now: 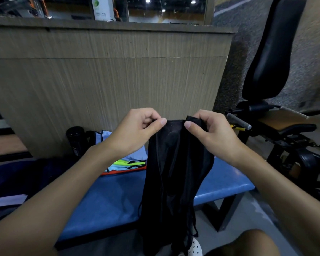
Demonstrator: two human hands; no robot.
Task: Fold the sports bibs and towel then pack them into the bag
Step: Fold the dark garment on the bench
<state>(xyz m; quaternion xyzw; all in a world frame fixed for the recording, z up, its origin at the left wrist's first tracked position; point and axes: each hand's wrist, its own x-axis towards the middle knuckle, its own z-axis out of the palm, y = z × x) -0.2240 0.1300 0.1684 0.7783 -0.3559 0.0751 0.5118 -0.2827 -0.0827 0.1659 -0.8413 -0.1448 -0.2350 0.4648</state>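
Hands: my left hand [142, 126] and right hand [209, 130] each pinch the top rim of the black mesh bag [174, 172], thumb against curled fingers.
Bag: hanging above the front edge of the blue worktop [109, 196], cords dangling.
Bibs: folded stack [129, 163] on the worktop, behind my left wrist.
Risk: pinching both layers together probably keeps the mouth closed; the cords could snag.
Writing: white print on the black bottle [76, 139] and on the box [102, 8], both unreadable.

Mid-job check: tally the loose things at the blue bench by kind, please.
Black mesh fabric piece, pinched by left hand and right hand: 1
Pile of light blue, neon yellow and orange fabrics: 1
Black cylindrical bottle: 1
Total: 3
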